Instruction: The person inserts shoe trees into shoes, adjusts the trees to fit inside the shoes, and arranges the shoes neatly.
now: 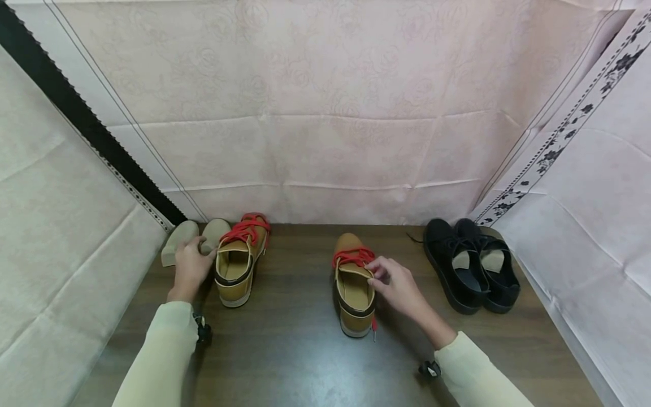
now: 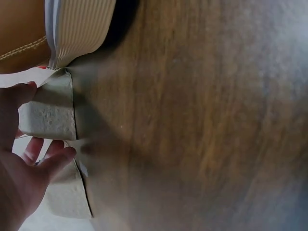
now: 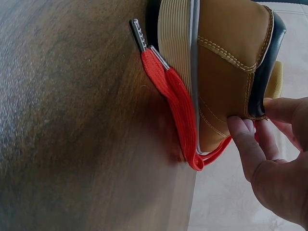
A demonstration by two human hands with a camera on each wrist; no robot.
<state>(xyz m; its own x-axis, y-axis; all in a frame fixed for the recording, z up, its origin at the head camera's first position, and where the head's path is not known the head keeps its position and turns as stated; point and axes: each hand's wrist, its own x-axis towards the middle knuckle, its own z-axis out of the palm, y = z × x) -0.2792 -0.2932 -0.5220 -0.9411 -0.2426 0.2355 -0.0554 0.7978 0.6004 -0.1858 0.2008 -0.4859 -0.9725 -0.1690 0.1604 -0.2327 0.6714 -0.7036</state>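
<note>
Now, line by line:

Right hand: the right hand pinches the collar of the nearer tan shoe at the laces, fingertips pressed on the leather side and the thumb seemingly hooked over the rim.

Nearer tan shoe: it stands on the table near the middle, toe pointing to the back, well apart from its mate.

Loose lace: a red lace hangs down the side of the sole with its metal tip lying on the table; a good grip would keep clear of it so it does not drag or catch under the sole.

Left hand: the left hand rests on the pale shoes at the far left, fingers loosely spread over their heels; whether it truly grips one is hard to tell from the wrist view.

Other tan shoe: the second tan shoe stands just beside the pale pair, touching or nearly so, and the left hand has little room between them.

Advice: a firmer hold lower on the collar, with the shoe kept level, would likely suit the right hand best.

Black shoes: a black pair stands at the right, near the wall cloth.
</note>
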